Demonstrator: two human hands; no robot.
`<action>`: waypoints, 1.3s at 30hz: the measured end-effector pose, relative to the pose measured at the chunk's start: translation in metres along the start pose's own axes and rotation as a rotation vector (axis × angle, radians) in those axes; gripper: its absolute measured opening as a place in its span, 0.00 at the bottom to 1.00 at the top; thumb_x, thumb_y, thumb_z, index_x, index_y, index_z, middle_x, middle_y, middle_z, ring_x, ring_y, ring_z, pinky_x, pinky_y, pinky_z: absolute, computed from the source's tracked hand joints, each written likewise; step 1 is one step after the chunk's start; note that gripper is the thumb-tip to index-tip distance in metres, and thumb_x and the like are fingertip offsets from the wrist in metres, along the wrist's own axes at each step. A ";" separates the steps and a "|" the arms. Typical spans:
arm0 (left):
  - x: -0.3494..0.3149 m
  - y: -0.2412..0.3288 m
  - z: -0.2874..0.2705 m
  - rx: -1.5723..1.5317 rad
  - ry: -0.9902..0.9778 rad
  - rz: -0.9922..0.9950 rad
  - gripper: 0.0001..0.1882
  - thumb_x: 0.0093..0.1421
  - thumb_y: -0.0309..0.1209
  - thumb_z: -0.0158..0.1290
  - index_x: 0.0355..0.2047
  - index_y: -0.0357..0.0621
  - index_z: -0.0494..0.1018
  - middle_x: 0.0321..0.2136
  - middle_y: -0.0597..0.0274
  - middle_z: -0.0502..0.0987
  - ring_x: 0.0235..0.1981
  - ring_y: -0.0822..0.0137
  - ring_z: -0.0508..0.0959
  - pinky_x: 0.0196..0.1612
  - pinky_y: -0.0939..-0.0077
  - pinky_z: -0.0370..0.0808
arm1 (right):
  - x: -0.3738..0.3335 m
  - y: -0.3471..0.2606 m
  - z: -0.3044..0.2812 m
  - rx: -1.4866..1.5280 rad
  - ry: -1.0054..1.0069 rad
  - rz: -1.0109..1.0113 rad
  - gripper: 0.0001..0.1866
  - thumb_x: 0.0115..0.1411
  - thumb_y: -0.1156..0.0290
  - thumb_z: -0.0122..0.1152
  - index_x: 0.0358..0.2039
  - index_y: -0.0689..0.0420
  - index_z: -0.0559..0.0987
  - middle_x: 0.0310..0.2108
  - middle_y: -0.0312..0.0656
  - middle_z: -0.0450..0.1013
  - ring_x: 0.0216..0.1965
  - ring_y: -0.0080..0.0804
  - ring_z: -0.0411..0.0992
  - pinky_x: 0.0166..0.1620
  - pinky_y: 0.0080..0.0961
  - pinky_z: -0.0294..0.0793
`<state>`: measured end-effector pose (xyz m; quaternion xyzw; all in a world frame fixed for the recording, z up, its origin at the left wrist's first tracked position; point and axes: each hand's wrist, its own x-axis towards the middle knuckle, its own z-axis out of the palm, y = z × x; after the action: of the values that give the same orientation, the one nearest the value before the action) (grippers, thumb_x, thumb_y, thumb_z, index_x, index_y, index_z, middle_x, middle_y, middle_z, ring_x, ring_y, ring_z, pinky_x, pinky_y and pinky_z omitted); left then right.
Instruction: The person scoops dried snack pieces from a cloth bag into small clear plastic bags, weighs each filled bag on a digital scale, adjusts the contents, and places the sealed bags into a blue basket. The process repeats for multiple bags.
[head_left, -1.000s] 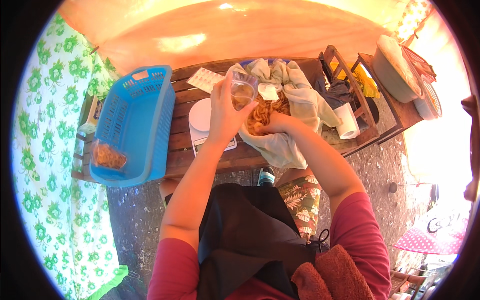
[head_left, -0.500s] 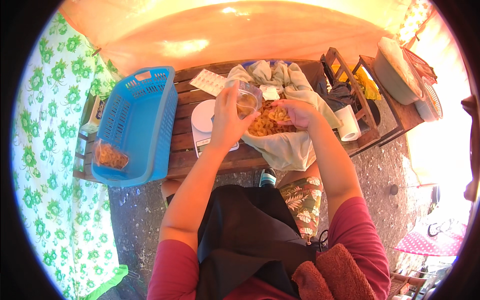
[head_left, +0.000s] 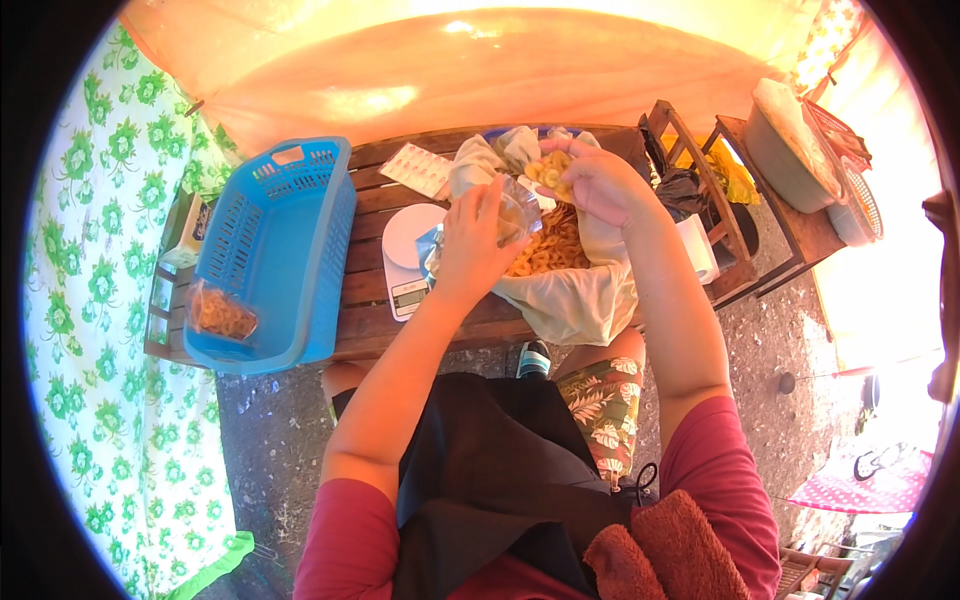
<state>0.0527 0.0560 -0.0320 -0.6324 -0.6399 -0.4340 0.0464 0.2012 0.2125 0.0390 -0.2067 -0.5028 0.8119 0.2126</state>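
My left hand (head_left: 474, 240) is closed round a clear plastic bag (head_left: 517, 212), tilted with its mouth toward the right. Just beyond that mouth, my right hand (head_left: 600, 182) grips a clump of yellow ring-shaped snacks (head_left: 549, 174). Below both hands, more orange-brown ring snacks (head_left: 553, 246) lie in a container lined with a pale cloth (head_left: 570, 302). A white kitchen scale (head_left: 405, 240) stands left of my left hand, its plate partly hidden by the bag's end.
A blue plastic basket (head_left: 335, 240) at the left holds a filled bag of snacks (head_left: 221, 311). A sheet of labels (head_left: 417, 170) lies behind the scale on the slatted wooden table (head_left: 362, 290). At right are a paper roll (head_left: 697, 250), a wooden rack (head_left: 690, 160) and a grey tub (head_left: 795, 150).
My right hand has lifted snacks up out of the cloth-lined container, toward the bag's mouth. My left hand has shifted slightly right and down, tilting the bag.
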 end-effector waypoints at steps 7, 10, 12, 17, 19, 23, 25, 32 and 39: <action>0.017 0.006 0.002 -0.105 0.113 -0.088 0.46 0.44 0.33 0.69 0.61 0.37 0.58 0.50 0.45 0.65 0.51 0.45 0.67 0.52 0.56 0.67 | 0.004 0.001 0.063 -0.401 0.172 -0.189 0.24 0.55 0.88 0.41 0.53 0.62 0.68 0.46 0.43 0.67 0.49 0.32 0.69 0.44 0.19 0.68; 0.018 0.006 0.001 -0.122 0.125 -0.088 0.46 0.43 0.33 0.69 0.60 0.35 0.58 0.49 0.44 0.65 0.51 0.44 0.67 0.52 0.55 0.67 | -0.001 0.000 0.070 -0.374 0.170 -0.133 0.24 0.53 0.90 0.41 0.50 0.59 0.70 0.47 0.41 0.68 0.54 0.34 0.68 0.49 0.20 0.64; 0.018 0.005 0.000 -0.130 0.128 -0.088 0.45 0.43 0.33 0.69 0.60 0.35 0.59 0.50 0.44 0.65 0.52 0.45 0.67 0.53 0.56 0.67 | -0.002 -0.001 0.069 -0.503 0.145 -0.152 0.24 0.54 0.89 0.41 0.50 0.60 0.70 0.47 0.42 0.69 0.55 0.34 0.68 0.50 0.21 0.65; 0.015 0.001 -0.005 -0.197 0.092 -0.130 0.44 0.47 0.34 0.68 0.62 0.40 0.58 0.52 0.47 0.63 0.55 0.49 0.65 0.55 0.60 0.67 | -0.003 0.007 0.047 -0.296 0.137 -0.229 0.20 0.57 0.83 0.42 0.50 0.61 0.72 0.49 0.45 0.70 0.52 0.33 0.69 0.53 0.26 0.69; 0.015 -0.003 -0.009 -0.223 0.079 -0.150 0.44 0.48 0.34 0.68 0.62 0.41 0.58 0.52 0.47 0.63 0.55 0.50 0.65 0.56 0.61 0.67 | -0.004 0.015 0.029 -0.198 0.118 -0.299 0.19 0.59 0.81 0.42 0.51 0.61 0.72 0.50 0.46 0.71 0.51 0.34 0.71 0.51 0.28 0.72; 0.017 -0.011 -0.019 -0.277 0.149 -0.136 0.47 0.46 0.33 0.69 0.63 0.38 0.55 0.51 0.46 0.63 0.54 0.49 0.65 0.56 0.60 0.66 | 0.011 0.042 -0.015 -0.966 0.237 0.311 0.18 0.60 0.65 0.53 0.46 0.64 0.75 0.43 0.48 0.75 0.44 0.35 0.75 0.44 0.28 0.75; 0.017 -0.013 -0.021 -0.266 0.181 -0.126 0.48 0.46 0.32 0.68 0.64 0.39 0.54 0.52 0.47 0.63 0.55 0.49 0.65 0.56 0.60 0.66 | 0.017 0.066 -0.033 -1.386 0.148 0.679 0.24 0.58 0.54 0.60 0.43 0.64 0.77 0.36 0.48 0.77 0.36 0.33 0.76 0.38 0.25 0.75; 0.009 -0.005 -0.018 -0.221 0.194 -0.056 0.47 0.47 0.31 0.68 0.64 0.40 0.54 0.52 0.48 0.62 0.54 0.51 0.65 0.55 0.61 0.67 | 0.056 0.138 -0.039 -1.635 -0.077 0.603 0.32 0.51 0.48 0.68 0.44 0.63 0.77 0.37 0.48 0.78 0.29 0.36 0.77 0.27 0.32 0.76; -0.001 -0.007 -0.017 -0.185 0.145 -0.081 0.46 0.46 0.30 0.68 0.63 0.40 0.56 0.52 0.47 0.63 0.53 0.50 0.66 0.54 0.60 0.68 | 0.031 0.113 -0.055 -0.811 0.195 0.536 0.25 0.54 0.74 0.67 0.52 0.60 0.70 0.43 0.43 0.75 0.39 0.32 0.77 0.31 0.29 0.79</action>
<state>0.0384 0.0458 -0.0255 -0.5747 -0.6170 -0.5373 0.0164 0.1904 0.2239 -0.0898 -0.4697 -0.6853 0.5538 -0.0552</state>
